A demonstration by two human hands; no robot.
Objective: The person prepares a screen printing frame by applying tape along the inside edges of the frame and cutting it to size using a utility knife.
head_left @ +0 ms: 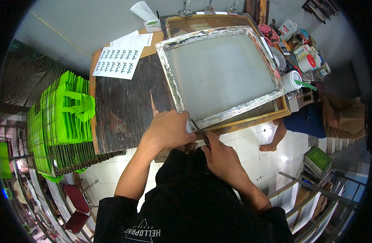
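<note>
My left hand (166, 130) is closed at the near left corner of a white-painted screen-printing frame (218, 118). What its fingers hold is hidden; a pale strip shows beside them. Just to its right, my right hand (223, 157) is closed on a slim dark bladed tool (202, 134), its narrow tip pointing up toward that corner. Whether this is a pair of scissors or a knife I cannot tell. Grey translucent mesh (222, 73) fills the frame, which lies tilted over a second, wooden-edged frame (284, 106). A pointed tan sliver (153, 102) sticks up beyond my left hand.
Printed white sheets (118, 60) lie on the dark tabletop (125, 101). Green bags (70, 109) hang in a wire rack at left. Jars and a white tub (292, 81) crowd the right side. Another person's leg (271, 137) shows at right, a red chair (77, 206) lower left.
</note>
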